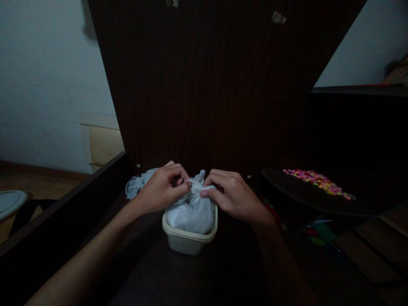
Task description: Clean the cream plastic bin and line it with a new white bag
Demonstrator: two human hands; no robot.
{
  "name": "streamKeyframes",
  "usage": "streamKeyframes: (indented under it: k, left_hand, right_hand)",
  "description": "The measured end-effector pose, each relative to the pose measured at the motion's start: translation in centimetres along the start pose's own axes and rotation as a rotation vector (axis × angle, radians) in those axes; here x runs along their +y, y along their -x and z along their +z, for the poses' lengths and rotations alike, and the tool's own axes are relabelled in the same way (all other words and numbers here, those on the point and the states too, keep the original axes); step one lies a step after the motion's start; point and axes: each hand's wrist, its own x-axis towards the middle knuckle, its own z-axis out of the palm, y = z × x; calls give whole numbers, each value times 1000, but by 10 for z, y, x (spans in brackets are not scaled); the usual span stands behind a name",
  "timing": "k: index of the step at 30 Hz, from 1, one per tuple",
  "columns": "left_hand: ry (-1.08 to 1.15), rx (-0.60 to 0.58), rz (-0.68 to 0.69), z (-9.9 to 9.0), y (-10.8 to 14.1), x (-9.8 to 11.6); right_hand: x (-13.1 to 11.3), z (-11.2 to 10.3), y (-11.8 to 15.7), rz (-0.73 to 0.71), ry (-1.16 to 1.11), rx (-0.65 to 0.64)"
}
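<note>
A filled white plastic bag (191, 216) sits in a cream plastic basket (186, 243) on the dark wooden surface. My left hand (168, 182) pinches the gathered, twisted neck of the bag from the left, thumb and fingers together. From the right, my right hand (230, 191) grips the other side of the bag's neck between thumb and bent fingers. What fills the bag is hidden by the cloudy plastic. Behind my left wrist lies more crumpled thin plastic (135, 185); I cannot tell if it joins this bag.
A tall dark wooden panel (210, 85) stands right behind the basket. On the right, a curved dark shelf (287, 191) bears a pile of small pink, red and yellow pieces (318, 182). A raised dark board (63, 208) edges the surface on the left.
</note>
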Motion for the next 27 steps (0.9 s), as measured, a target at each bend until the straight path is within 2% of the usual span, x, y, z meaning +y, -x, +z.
streamKeyframes:
  k: [8, 13, 21, 24, 27]
  left_hand:
    - [-14, -56, 69, -3, 3, -4]
    - [-24, -65, 104, -4, 3, -8]
    - [-24, -72, 159, -3, 3, -11]
    - [36, -27, 135, -1, 2, -11]
    - [107, 53, 45, 4, 1, -10]
  right_hand:
    - [9, -10, 4, -44, -223, -97]
    - [16, -10, 5, -32, -388, -130]
    - [30, -10, 6, -97, -641, -175]
    - [31, -11, 6, -82, -656, -128]
    - [21, -10, 4, 56, -514, -73]
